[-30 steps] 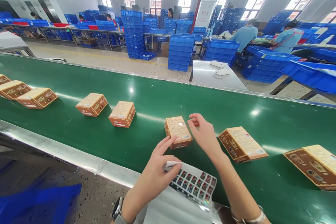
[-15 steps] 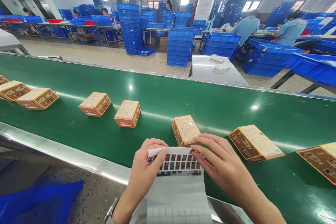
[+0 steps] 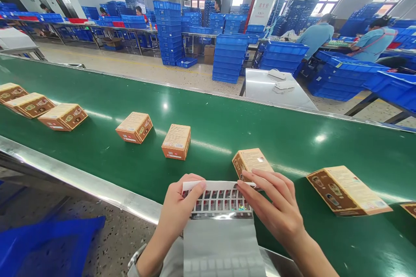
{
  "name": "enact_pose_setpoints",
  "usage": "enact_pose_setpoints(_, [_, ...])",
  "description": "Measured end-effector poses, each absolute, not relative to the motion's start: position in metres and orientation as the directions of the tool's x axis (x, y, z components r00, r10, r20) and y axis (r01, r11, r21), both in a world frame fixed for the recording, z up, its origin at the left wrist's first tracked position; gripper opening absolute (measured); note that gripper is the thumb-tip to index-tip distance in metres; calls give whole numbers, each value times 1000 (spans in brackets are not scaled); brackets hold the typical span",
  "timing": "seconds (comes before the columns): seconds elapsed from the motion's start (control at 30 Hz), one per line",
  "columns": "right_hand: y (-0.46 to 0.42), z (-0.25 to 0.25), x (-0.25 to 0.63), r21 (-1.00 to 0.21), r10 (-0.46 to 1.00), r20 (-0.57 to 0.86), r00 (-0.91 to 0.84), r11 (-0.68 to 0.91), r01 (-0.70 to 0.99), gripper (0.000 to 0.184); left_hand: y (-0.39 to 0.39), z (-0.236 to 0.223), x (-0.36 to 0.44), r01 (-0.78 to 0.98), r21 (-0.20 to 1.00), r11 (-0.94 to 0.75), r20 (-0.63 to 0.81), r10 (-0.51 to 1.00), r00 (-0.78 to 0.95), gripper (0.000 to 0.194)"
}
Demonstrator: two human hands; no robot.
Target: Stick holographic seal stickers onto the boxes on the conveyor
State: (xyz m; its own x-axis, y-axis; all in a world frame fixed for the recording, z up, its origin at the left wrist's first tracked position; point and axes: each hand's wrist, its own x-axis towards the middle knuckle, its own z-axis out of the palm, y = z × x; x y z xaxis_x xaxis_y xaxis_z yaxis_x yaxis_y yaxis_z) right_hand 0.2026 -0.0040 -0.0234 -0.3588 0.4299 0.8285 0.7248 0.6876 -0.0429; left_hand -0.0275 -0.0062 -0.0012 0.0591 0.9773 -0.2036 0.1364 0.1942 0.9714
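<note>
A strip of label stickers (image 3: 221, 242) hangs in front of me. Its top edge is folded over, showing rows of small dark, shiny stickers with white gaps. My left hand (image 3: 177, 207) grips the strip's upper left corner, thumb in front and fingers behind. At the upper right edge, my right hand (image 3: 277, 207) has its fingertips closed on the strip; the other fingers extend over it. Whether a loose sticker is between those fingertips is hidden. Just behind my right fingers, a brown and cream box (image 3: 253, 159) lies on the green conveyor belt (image 3: 208, 114), partly covered.
Several similar boxes stand on the belt to the left, such as a nearer box (image 3: 177, 140); another box (image 3: 349, 188) lies to the right. Beyond the belt are a metal table (image 3: 276, 91), stacked blue crates (image 3: 229, 58) and seated people. A blue crate (image 3: 48, 242) is at lower left.
The boxes have shifted to the right in view along the belt, and one at the far right is mostly out of view. Both hands keep hold of the sticker strip, almost unmoved.
</note>
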Motion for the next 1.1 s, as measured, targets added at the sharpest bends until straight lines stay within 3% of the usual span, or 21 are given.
enact_pose_setpoints(0.17, [-6, -33, 210, 34, 459, 794, -399, 621, 783, 41, -5, -4, -25, 83, 967, 241, -248, 965, 87, 35])
enact_pose_setpoints(0.4, [3, -33, 207, 61, 466, 743, -480, 666, 743, 35, -4, -6, -24, 23, 957, 288, -288, 952, 101, 34])
enact_pose_setpoints(0.47, [4, -29, 202, -42, 482, 745, -461, 723, 689, 30, -3, -7, -27, 18, 954, 298, -298, 950, 90, 34])
enact_pose_setpoints(0.57, [5, -21, 197, -370, 622, 716, -318, 724, 582, 17, -1, -9, -35, 42, 963, 267, -268, 962, 39, 31])
enact_pose_setpoints(0.67, [18, -15, 193, -788, 874, 486, -31, 453, 416, 8, 3, -10, -48, 166, 982, 95, -103, 994, 39, 26])
enact_pose_setpoints(0.73, [36, -14, 186, -962, 968, 218, 123, 192, 194, 14, 7, -10, -56, 305, 949, -76, 46, 993, 104, 25])
enact_pose_setpoints(0.8, [59, -15, 175, -999, 994, 18, 111, 21, -24, 25, 11, -10, -61, 419, 886, -197, 130, 974, 184, 27])
enact_pose_setpoints(0.87, [80, -17, 161, -992, 999, -46, 26, -43, -122, 30, 15, -10, -62, 488, 839, -242, 138, 961, 239, 26])
enact_pose_setpoints(0.97, [102, -19, 142, -990, 998, -50, -28, -53, -130, 29, 19, -11, -58, 544, 798, -258, 117, 953, 281, 26])
enact_pose_setpoints(1.1, [112, -24, 129, -989, 997, -72, 42, -66, -129, 30, 23, -14, -49, 521, 814, -258, 104, 946, 306, 25])
